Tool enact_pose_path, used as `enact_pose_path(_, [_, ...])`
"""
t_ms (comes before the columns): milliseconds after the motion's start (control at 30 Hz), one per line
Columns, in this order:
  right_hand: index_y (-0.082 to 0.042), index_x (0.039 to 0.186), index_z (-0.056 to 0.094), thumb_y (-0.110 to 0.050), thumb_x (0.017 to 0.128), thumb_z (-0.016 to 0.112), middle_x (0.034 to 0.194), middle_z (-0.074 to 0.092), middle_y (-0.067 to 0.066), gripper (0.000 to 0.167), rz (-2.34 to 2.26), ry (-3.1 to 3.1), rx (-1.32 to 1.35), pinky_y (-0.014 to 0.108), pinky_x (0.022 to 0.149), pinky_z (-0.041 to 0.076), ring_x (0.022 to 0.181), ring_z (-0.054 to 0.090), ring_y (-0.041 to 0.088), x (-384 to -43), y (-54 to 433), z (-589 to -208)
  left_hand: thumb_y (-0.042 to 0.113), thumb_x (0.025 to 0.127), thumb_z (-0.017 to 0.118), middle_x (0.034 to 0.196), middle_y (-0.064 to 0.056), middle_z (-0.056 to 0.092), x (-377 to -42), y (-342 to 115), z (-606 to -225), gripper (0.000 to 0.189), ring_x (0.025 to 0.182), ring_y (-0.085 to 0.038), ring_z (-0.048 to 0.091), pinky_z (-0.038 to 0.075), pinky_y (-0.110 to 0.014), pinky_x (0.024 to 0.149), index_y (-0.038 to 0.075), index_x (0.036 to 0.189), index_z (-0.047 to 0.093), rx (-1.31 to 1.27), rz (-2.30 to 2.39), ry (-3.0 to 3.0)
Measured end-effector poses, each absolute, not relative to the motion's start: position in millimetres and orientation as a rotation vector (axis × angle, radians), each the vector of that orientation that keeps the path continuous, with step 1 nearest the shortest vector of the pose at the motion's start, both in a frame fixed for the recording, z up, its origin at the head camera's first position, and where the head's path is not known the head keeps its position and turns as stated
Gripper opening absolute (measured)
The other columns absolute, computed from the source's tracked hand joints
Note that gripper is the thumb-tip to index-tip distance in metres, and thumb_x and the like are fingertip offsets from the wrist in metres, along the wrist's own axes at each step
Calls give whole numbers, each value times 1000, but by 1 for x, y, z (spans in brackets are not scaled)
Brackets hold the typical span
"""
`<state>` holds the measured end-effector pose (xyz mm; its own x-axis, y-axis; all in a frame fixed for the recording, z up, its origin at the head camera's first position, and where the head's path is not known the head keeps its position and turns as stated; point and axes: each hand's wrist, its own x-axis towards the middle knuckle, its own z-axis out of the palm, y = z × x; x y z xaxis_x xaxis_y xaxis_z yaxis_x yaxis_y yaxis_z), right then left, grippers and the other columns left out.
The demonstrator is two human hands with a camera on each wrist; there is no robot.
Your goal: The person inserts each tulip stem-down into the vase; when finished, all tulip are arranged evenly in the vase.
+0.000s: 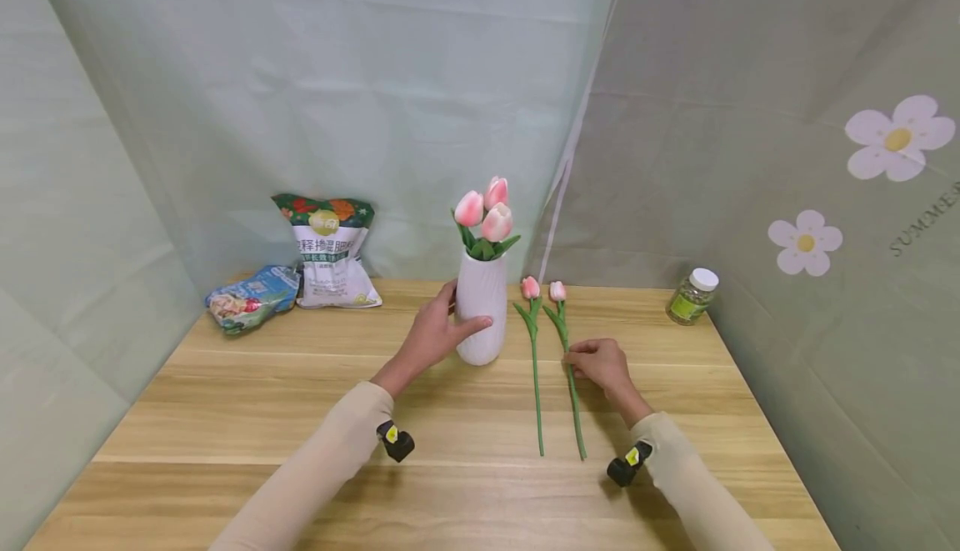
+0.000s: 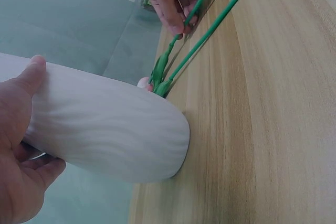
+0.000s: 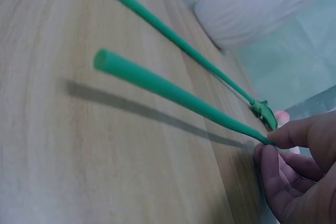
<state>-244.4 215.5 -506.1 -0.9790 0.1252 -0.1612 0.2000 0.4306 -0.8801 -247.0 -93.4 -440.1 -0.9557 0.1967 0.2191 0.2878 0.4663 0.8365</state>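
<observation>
A white ribbed vase stands upright on the table with several pink-and-white tulips in its mouth. My left hand holds the vase from the left, its thumb across the front and fingers behind, partly hidden in the head view. To the right, my right hand pinches the green stem of a single tulip between thumb and fingers. That stem's cut end hangs above the wood and casts a shadow in the right wrist view. Between it and the vase lies another tulip.
At the back left, a white-and-green printed bag leans against the curtain, beside a blue packet. A small jar with a white lid sits near the right back edge of the wooden table. Curtains border the table.
</observation>
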Motion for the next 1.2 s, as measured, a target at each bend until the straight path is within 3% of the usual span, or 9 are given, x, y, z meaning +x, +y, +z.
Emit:
enact_pose_path(200, [5, 107, 75, -10, 90, 75, 103, 74, 18, 23, -1653, 2561, 285, 28, 67, 63, 73, 72, 14, -241, 218, -503, 47, 88, 79, 148, -19, 53, -247, -93, -440, 92, 136, -31, 53, 47, -48, 112, 1, 155, 35, -430, -1515, -2611])
enact_pose_path(500, [5, 113, 73, -11, 92, 72, 98, 74, 15, 27, -1655, 2605, 243, 31, 67, 64, 68, 71, 15, -235, 224, -489, 46, 88, 80, 147, -19, 54, -248, -94, -441, 92, 135, -31, 54, 48, -49, 111, 3, 155, 35, -422, -1526, -2612])
enact_pose_path(700, [6, 115, 72, -12, 95, 69, 97, 74, 14, 28, -1600, 2696, 151, 31, 68, 62, 73, 72, 18, -232, 227, -473, 46, 88, 80, 147, -18, 54, -249, -93, -442, 91, 134, -31, 55, 48, -49, 110, 3, 155, 36, -421, -1529, -2608])
enact_pose_path(933, [5, 124, 68, -15, 98, 68, 108, 71, 17, 33, -1656, 2672, 78, 37, 83, 63, 87, 73, 21, -230, 230, -454, 47, 87, 80, 148, -19, 53, -248, -93, -442, 93, 136, -32, 54, 47, -51, 111, 2, 155, 35, -427, -1531, -2610])
enact_pose_path(1200, [4, 124, 68, -16, 99, 68, 107, 69, 13, 32, -1780, 2618, 93, 37, 86, 62, 89, 72, 19, -234, 233, -430, 46, 88, 80, 149, -19, 53, -248, -93, -441, 92, 136, -32, 53, 47, -51, 111, 3, 156, 35, -423, -1530, -2613])
